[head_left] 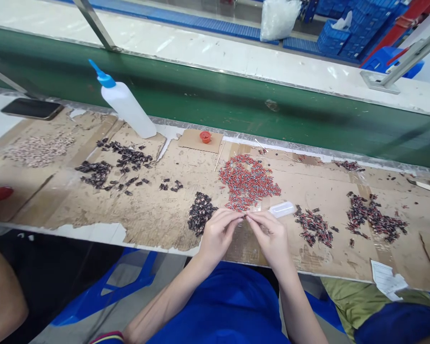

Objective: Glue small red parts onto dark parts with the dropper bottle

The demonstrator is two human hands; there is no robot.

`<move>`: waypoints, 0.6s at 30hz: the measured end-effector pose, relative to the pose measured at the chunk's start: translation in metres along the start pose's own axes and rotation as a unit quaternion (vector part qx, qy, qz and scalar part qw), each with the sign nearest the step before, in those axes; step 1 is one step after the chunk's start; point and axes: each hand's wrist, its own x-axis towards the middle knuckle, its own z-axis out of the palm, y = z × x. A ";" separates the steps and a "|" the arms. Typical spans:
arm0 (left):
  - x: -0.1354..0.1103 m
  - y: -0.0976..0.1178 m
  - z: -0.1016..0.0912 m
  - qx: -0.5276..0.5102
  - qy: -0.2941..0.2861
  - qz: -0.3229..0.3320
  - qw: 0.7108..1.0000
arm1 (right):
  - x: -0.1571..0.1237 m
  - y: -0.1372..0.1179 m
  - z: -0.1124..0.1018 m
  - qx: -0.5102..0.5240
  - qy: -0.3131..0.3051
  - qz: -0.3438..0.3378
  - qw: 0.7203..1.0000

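Observation:
My left hand and my right hand meet at the front of the bench, each in a pinch, with fingertips nearly touching. Something tiny and dark shows between them, too small to name. Just beyond the fingers spreads a pile of small red parts with silvery ends. A heap of small black parts lies left of my left hand. By my right hand rests a translucent plastic tube or dropper, and farther right sits a cluster of dark pieces with red bits.
A white squeeze bottle with a blue nozzle stands back left, near a phone. A red cap sits on cardboard. More black parts, pale parts and red-black parts cover the worn cardboard. People sit on both sides.

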 end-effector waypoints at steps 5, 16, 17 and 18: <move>-0.002 0.002 0.001 -0.021 -0.005 0.007 1.000 | -0.008 -0.006 0.003 -0.034 0.019 -0.020 0.999; 0.000 0.010 -0.002 -0.070 -0.049 -0.087 0.993 | -0.012 -0.008 0.000 -0.039 0.028 -0.024 0.999; 0.000 0.011 -0.002 -0.067 -0.048 -0.092 0.992 | -0.012 -0.009 0.000 -0.042 0.026 -0.021 0.999; 0.000 0.012 -0.002 -0.064 -0.049 -0.097 0.992 | -0.012 -0.009 0.000 -0.043 0.024 -0.018 0.999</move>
